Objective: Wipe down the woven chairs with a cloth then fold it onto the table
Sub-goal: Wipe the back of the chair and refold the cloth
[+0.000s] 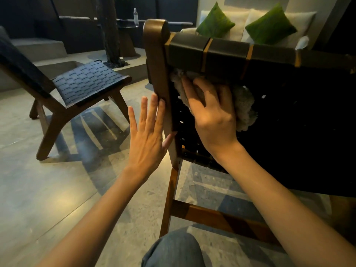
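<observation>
Dim lounge, stone floor [38, 189]; left grip [146, 137] spread flat, fingertips touching side post of near chair [157, 54]; right grip [210, 112] curled round cloth [244, 108], pressing it on the woven back under the top rail, which runs left-right; rest of weave lies rightward, right grip nearer. Count: cloth one; chairs two, second chair [86, 81] beyond left; surface [125, 26] far back.

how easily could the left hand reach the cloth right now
Probably easily: the left hand lies open against the chair's wooden side rail, and the cloth sits just past that rail, though the right hand covers much of it.
</observation>
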Demonstrator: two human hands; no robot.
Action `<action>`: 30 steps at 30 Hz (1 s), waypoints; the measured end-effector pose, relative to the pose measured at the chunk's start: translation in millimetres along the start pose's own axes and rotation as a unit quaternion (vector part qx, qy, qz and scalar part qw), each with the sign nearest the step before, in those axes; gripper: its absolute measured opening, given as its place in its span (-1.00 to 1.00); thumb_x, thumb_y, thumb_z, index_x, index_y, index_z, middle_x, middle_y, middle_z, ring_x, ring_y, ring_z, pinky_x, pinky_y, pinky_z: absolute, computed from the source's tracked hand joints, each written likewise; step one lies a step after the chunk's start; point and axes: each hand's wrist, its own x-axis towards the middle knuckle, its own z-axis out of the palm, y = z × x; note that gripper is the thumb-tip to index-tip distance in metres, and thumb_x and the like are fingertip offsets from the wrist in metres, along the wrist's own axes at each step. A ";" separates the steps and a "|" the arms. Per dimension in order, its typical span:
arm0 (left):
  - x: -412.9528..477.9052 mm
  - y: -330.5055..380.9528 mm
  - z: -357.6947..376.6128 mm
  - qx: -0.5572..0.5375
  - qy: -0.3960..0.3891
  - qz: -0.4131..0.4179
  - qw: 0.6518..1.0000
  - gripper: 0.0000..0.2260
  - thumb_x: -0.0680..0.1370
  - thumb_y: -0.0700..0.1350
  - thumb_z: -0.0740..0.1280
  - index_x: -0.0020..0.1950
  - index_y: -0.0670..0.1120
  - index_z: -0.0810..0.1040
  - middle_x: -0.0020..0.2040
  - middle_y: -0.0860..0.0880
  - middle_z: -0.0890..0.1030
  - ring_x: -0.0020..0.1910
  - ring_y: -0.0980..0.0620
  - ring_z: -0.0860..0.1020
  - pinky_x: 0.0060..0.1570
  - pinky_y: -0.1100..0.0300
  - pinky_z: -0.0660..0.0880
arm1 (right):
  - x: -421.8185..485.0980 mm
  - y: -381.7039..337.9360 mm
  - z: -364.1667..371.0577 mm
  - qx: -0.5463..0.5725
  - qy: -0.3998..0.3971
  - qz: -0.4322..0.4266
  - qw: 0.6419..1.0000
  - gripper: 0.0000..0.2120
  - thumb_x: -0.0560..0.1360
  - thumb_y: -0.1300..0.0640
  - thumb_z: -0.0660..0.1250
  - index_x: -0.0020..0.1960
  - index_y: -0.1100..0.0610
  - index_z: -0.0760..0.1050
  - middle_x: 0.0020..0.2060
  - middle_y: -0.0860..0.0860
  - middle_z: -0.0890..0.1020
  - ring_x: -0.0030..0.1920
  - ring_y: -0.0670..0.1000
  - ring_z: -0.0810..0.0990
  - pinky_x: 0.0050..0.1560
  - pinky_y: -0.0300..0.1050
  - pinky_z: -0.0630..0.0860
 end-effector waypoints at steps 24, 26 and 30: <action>-76.3 14.5 39.5 -0.031 -0.133 -0.023 0.990 -0.14 0.51 -0.12 0.34 0.53 -0.09 -0.26 0.53 -0.07 -0.23 0.52 -0.12 -0.11 0.42 -0.23 0.00 | -152.1 -53.7 43.5 0.001 -0.474 0.035 0.880 -0.27 -0.12 0.12 0.63 0.07 0.00 0.64 -0.01 -0.04 0.69 0.06 0.01 0.42 -0.23 -0.18 0.55; -82.2 15.9 41.8 -0.057 -0.164 -0.036 0.984 -0.18 0.55 -0.11 0.30 0.53 -0.06 -0.28 0.54 -0.05 -0.27 0.53 -0.11 -0.15 0.44 -0.20 -0.01 | -148.8 -52.9 43.8 0.004 -0.488 0.035 0.872 -0.34 0.02 0.15 0.53 0.13 -0.11 0.62 0.12 -0.10 0.64 0.15 -0.01 0.41 -0.11 -0.17 0.52; -93.2 25.3 37.0 -0.075 -0.213 -0.054 0.973 -0.14 0.51 -0.13 0.34 0.54 -0.07 -0.26 0.55 -0.06 -0.24 0.53 -0.10 -0.14 0.45 -0.21 0.03 | -167.8 -54.3 57.7 0.059 -0.609 -0.001 0.791 -0.39 0.54 0.41 -0.02 0.54 0.12 -0.02 0.52 0.13 0.07 0.47 0.20 0.16 0.36 0.12 0.20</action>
